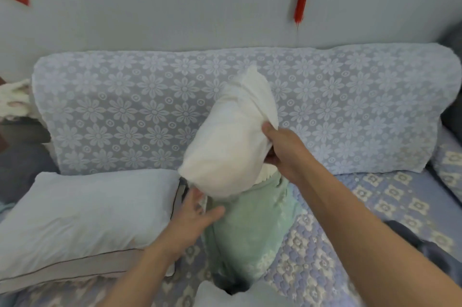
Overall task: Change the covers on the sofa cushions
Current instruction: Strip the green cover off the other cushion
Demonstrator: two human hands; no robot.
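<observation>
Head view, scene: a white cushion insert (pixel 230 136) stands upright, partly inside a pale green cover (pixel 250 229), on the quilted sofa seat (pixel 390 194) in front of the lace-draped backrest (pixel 125 111).
Head view, step in hand (judged): the insert and the green cover are being worked against each other at the cover's mouth; one frame does not tell whether the insert goes in or comes out.
Head view, right hand (pixel 282 149): fingers curled into the insert's right flank just above the cover's mouth, thumb on top; a firm grasp on the white fabric.
Head view, left hand (pixel 197 214): fingers spread and fairly straight at the cover's left rim, under the insert's lower left corner; touching the rim, no closed pinch visible.
Head view, thing relative to grip: most of the insert rises above and left of the right hand; the cover hangs below both hands, its lower end resting on the seat.
Head view, method (judged): hold the rim steady with the left hand, work the corners through one at a time, keep the mouth wide so the stuffing does not bunch.
Head view, risk (judged): the lower left corner bulges over the rim and may snag.
Head view, nearby: a pale blue pillow (pixel 85 219) lies just left of the cover.
</observation>
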